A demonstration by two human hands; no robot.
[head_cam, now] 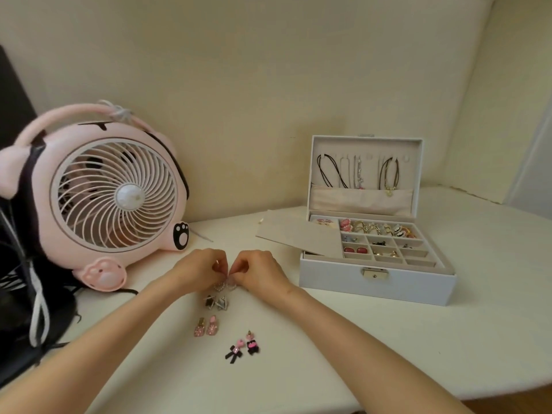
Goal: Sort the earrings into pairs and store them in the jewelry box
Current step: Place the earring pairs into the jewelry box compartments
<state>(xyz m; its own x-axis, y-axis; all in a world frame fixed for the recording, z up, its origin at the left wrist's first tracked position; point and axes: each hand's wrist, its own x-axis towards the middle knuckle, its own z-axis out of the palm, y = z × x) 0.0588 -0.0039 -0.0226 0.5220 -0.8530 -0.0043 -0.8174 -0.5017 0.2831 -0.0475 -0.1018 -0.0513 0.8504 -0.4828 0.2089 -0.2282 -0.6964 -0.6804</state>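
L hand (198, 268) & R hand (260, 271) pinched 2 heart earrings (224, 285) on counter (328, 339); tiny, light, stiff, prob. best gripped at rims.

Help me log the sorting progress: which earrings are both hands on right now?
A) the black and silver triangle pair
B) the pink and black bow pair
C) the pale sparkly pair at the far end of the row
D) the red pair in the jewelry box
C: the left hand and right hand both pinch at the sparkly earrings; the triangle earrings and bow earrings lie untouched.
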